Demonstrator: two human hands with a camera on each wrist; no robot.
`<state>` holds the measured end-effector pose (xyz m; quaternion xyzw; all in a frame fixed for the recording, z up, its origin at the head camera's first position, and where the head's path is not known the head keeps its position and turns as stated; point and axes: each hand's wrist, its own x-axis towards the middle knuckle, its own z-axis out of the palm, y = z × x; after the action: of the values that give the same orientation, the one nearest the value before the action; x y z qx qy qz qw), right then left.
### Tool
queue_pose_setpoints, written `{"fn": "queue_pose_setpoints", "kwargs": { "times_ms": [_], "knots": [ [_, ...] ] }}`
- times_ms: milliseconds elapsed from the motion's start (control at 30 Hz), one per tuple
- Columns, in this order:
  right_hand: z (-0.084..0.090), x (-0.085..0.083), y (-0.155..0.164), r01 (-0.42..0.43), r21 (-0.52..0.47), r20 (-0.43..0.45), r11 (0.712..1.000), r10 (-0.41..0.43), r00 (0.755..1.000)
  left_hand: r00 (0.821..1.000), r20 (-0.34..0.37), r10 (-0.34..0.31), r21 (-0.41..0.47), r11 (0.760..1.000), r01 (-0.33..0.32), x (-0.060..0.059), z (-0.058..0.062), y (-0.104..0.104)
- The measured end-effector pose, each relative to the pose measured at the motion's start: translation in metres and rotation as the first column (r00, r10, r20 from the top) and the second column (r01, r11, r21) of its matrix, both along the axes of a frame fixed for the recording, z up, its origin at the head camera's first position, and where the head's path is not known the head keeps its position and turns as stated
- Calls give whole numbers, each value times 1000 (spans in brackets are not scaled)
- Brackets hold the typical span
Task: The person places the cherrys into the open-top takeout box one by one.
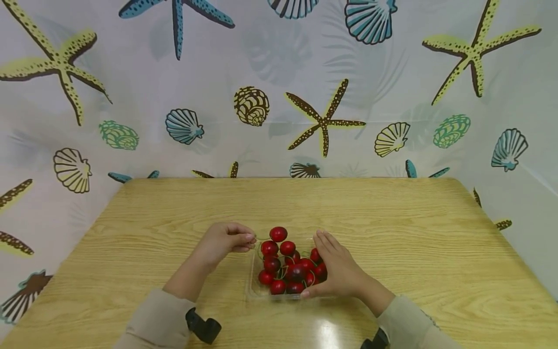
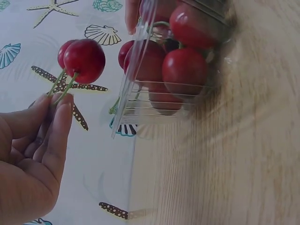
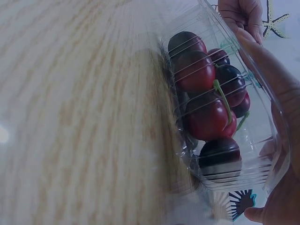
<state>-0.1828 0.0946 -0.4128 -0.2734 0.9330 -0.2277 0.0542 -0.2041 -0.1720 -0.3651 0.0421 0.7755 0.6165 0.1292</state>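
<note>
Tray (image 1: 254,283): clear ribbed plastic, glossy. Cherries (image 1: 287,264): smooth, shiny red skins, one pair's green stems pinched in my fingers (image 2: 60,117). Bench (image 1: 392,232): pale wood grain, slight sheen.

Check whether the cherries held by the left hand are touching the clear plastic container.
Apart. The left wrist view shows the held cherries hanging from stems pinched in the left hand, with patterned backdrop visible between them and the container edge.

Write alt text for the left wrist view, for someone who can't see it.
The left hand pinches the green stems of two red cherries, holding them up beside a clear plastic container filled with more cherries. The container sits on a wooden table, with a seashell-patterned backdrop behind.
</note>
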Motion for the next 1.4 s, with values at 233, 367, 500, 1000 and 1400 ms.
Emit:
{"fn": "queue_pose_setpoints", "kwargs": {
  "times_ms": [233, 367, 500, 1000, 1400],
  "knots": [
    [0, -1, 0, -6, -11, -9, 1000, 6, 1000, 995, 1, -104, -40, 994, 104, 2, 1, 2],
    [-1, -1, 0, -5, -6, -10, 1000, 5, 1000, 986, 0, -169, -66, 983, 169, 3, 0, 2],
    [-2, -1, 0, -3, -6, -2, 1000, 3, 1000, 977, 0, -215, -88, 973, 214, 5, -1, 3],
    [-2, 0, 0, -9, -10, -1, 1000, 9, 1000, 929, -8, -371, -148, 919, 366, 4, -2, 7],
    [-2, 0, -1, -9, -23, 8, 1000, 9, 1000, 912, -5, -409, -219, 891, 398, 3, -5, 12]
  ]
}}
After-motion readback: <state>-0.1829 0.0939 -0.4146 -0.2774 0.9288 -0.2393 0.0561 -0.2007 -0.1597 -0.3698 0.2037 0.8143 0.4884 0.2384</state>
